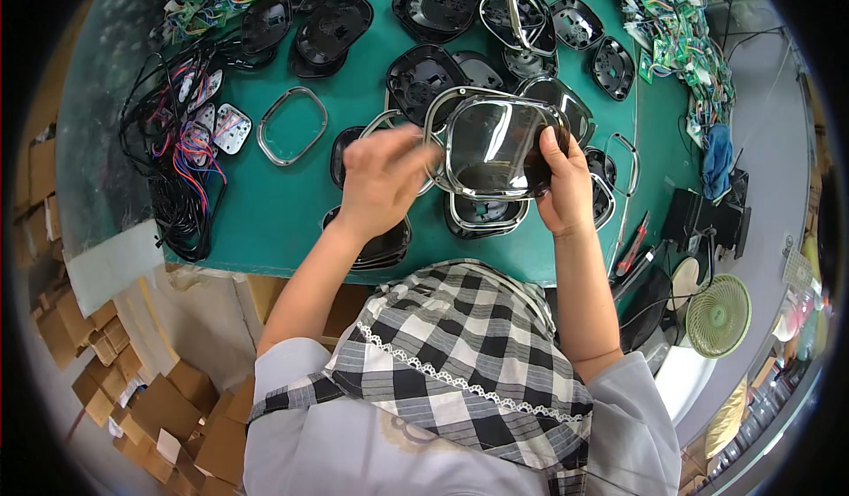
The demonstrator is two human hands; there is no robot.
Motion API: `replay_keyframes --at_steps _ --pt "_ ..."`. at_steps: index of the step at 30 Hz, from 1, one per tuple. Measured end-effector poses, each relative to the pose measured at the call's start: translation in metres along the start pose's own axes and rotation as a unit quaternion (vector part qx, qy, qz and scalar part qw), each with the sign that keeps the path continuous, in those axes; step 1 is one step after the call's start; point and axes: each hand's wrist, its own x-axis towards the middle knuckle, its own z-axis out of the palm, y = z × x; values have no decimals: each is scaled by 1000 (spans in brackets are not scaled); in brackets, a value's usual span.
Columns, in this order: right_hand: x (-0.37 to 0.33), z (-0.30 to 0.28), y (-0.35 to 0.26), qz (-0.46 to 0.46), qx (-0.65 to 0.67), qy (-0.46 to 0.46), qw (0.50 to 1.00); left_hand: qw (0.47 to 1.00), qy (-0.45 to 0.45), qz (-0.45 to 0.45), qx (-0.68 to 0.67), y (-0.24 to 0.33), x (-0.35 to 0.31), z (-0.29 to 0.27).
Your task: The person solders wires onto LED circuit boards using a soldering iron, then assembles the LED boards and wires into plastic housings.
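Observation:
My right hand [567, 178] grips the right edge of a glossy, dark see-through cover [495, 151], thumb on top. The cover is a rounded square with a silver rim and is held above the green table. A silver ring frame [431, 123] shows along its left and upper edge; whether the two are joined I cannot tell. My left hand [382, 173] is beside the cover's left edge, its fingers smeared by motion. Beneath that hand, black housings [389, 247] lie stacked at the table's near edge. Another black housing with a silver rim [485, 216] sits just below the cover.
More black housings [442, 1] are spread over the green table's [239, 222] far side. A loose silver ring [293, 126] lies left, near bundled cables [190, 200]. Green circuit boards [676, 27] are heaped at the far right. A red-handled tool [633, 247] and a green fan [718, 316] are at right.

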Motion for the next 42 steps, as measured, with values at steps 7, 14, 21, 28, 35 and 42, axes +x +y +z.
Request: replay_keyframes --at_steps 7,14,21,28,35,42 --pt "-9 4 10 -77 -75 -43 993 742 -10 -401 -537 17 10 21" --pt "-8 6 7 -149 -136 10 979 828 27 -337 -446 34 21 29" --pt "-7 7 20 -177 -60 12 982 814 44 -378 -440 32 25 33" --pt "-9 -5 11 -89 -130 -62 986 848 61 -378 -368 39 23 24" --pt "-2 0 47 -190 -229 32 954 906 81 -377 -175 37 9 34" --pt "-25 6 86 -200 -282 -55 937 867 51 -476 -135 27 -22 11"
